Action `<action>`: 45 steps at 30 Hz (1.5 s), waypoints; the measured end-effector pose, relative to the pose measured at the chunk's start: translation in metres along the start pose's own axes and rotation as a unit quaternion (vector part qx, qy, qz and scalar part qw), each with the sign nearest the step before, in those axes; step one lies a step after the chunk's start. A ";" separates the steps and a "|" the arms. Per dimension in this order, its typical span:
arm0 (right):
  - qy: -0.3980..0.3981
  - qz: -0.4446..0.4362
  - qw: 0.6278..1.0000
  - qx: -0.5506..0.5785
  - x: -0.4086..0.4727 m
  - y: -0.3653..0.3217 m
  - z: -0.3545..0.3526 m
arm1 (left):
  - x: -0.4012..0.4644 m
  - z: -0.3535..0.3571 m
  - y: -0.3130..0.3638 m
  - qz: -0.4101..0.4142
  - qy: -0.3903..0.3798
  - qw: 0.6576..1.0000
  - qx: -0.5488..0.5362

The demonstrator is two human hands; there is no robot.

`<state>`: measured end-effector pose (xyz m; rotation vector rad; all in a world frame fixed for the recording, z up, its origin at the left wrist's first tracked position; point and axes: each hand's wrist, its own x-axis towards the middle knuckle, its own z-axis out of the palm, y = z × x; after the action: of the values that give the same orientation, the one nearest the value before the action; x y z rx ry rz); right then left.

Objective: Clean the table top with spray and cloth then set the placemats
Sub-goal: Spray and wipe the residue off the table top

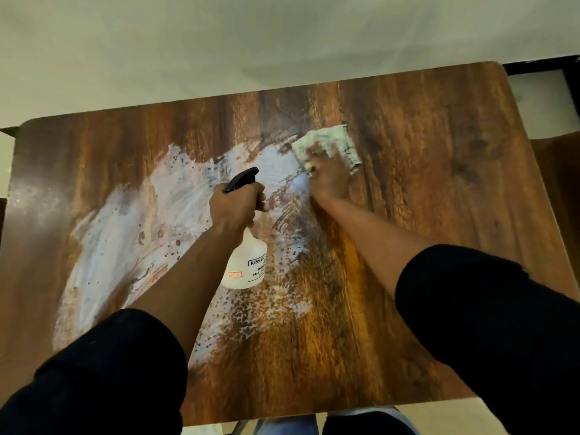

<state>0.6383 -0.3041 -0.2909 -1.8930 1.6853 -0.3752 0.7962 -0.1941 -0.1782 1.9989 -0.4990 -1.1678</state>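
Observation:
A brown wood-grain table top [439,171] fills the view, with a wide wet, shiny streaked patch across its left and middle. My left hand [235,205] grips the neck of a white spray bottle [246,265] with a black trigger head, held above the table's middle. My right hand [329,177] presses a crumpled pale cloth [329,142] flat on the table, just right of the wet patch, toward the far edge. No placemats are in view.
A pale floor [219,42] lies beyond the table's far edge. A dark piece of furniture [568,80] shows at the top right corner. Below the near edge, a bit of blue fabric [285,425] is visible.

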 end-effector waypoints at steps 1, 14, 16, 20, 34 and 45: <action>-0.025 -0.044 0.999 -0.003 -0.009 -0.012 0.009 | 0.002 -0.001 0.000 0.001 -0.001 1.000 -0.002; -0.008 -0.018 0.999 -0.041 0.042 0.019 -0.031 | 0.025 -0.022 -0.008 -0.011 0.011 1.000 -0.006; -0.016 0.002 0.999 -0.044 0.045 0.015 -0.030 | 0.029 -0.027 -0.009 -0.013 0.018 1.000 -0.012; -0.009 0.002 0.999 -0.054 0.033 -0.014 -0.012 | 0.033 -0.031 -0.011 0.000 0.031 0.999 -0.015; -0.035 -0.082 0.995 -0.049 0.048 -0.020 0.006 | 0.043 -0.088 -0.023 -0.034 0.082 0.996 -0.015; -0.085 -0.141 0.986 -0.027 -0.005 -0.138 0.088 | 0.042 -0.128 -0.041 -0.043 0.082 0.996 0.003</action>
<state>0.7988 -0.2734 -0.2798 -2.1449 1.3339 -0.2697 0.9262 -0.1428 -0.1956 2.1182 -0.3362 -1.0419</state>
